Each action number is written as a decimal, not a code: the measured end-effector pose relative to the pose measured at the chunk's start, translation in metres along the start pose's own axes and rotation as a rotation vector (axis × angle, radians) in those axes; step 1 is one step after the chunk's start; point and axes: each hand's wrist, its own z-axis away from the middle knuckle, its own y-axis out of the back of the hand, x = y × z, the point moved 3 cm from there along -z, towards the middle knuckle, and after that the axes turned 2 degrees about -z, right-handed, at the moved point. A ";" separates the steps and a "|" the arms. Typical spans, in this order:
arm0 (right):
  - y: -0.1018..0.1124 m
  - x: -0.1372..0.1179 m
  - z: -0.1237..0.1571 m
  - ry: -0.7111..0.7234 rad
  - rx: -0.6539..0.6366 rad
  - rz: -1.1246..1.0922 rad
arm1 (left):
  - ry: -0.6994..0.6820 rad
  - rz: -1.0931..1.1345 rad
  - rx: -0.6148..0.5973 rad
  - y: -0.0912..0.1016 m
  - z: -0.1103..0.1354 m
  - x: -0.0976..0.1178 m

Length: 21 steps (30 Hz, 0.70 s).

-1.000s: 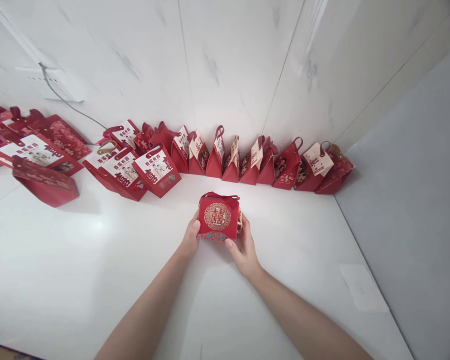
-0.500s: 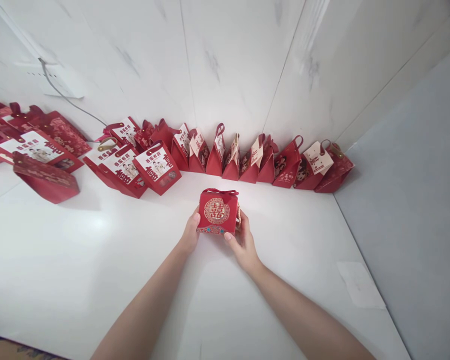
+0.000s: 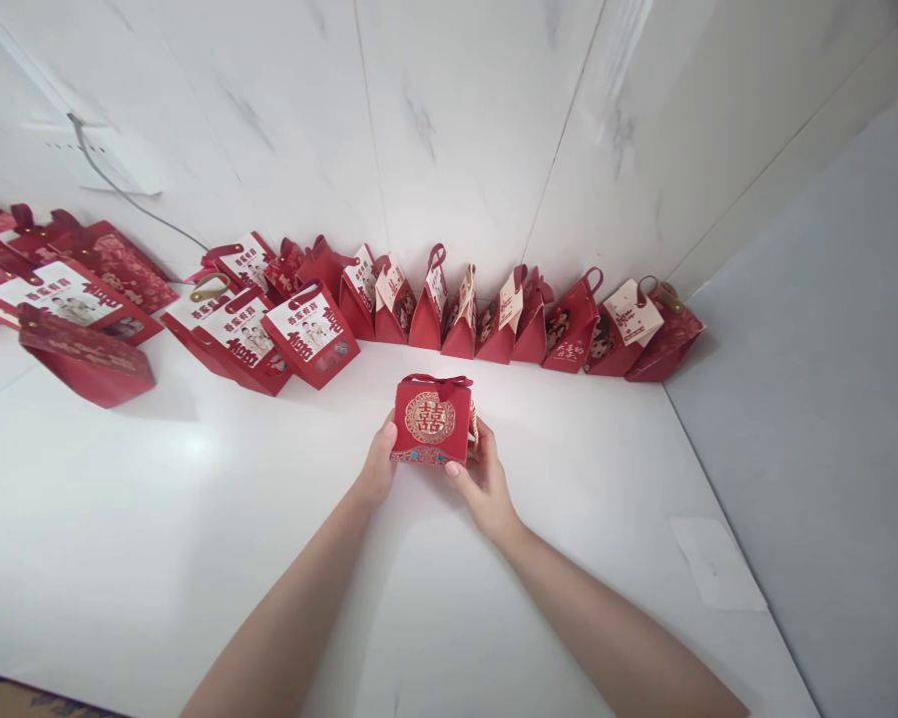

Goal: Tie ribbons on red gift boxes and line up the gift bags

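Between my two hands is a red gift box (image 3: pixel 431 419) with a gold round emblem on its front, a patterned lower band and a red ribbon bow on top. A twisted cream cord shows at its right side. My left hand (image 3: pixel 378 464) grips the box's left side, thumb at the front edge. My right hand (image 3: pixel 486 487) holds the lower right corner, with the thumb on the front and the other fingers partly hidden behind the box. The white table (image 3: pixel 269 529) lies below.
Several red gift boxes with loop handles, one of them a plain red box (image 3: pixel 571 334), line the marble-patterned wall (image 3: pixel 449 120). More stand at the left, including a dark red box (image 3: pixel 86 359). A grey cable (image 3: pixel 131 199) hangs on the wall. A grey panel (image 3: pixel 815 349) bounds the right side.
The view has shifted very slightly. Both hands keep the same hold on the gift box, and the other boxes have not moved.
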 end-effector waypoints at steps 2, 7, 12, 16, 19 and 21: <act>0.000 0.000 0.000 0.003 0.000 -0.012 | 0.008 0.001 0.003 0.000 0.000 0.000; 0.000 -0.001 0.000 0.011 0.001 -0.029 | 0.016 0.010 0.010 0.000 0.001 0.001; 0.000 0.001 0.000 -0.006 0.006 -0.001 | -0.015 -0.013 -0.007 -0.001 0.000 0.001; 0.000 0.001 0.000 -0.005 0.004 -0.005 | -0.018 -0.024 -0.019 -0.002 0.000 0.002; 0.000 0.001 0.000 -0.002 0.005 -0.008 | -0.010 -0.028 -0.025 -0.002 0.000 0.002; 0.001 0.001 0.000 0.001 0.009 -0.008 | -0.009 -0.032 -0.033 -0.002 0.000 0.002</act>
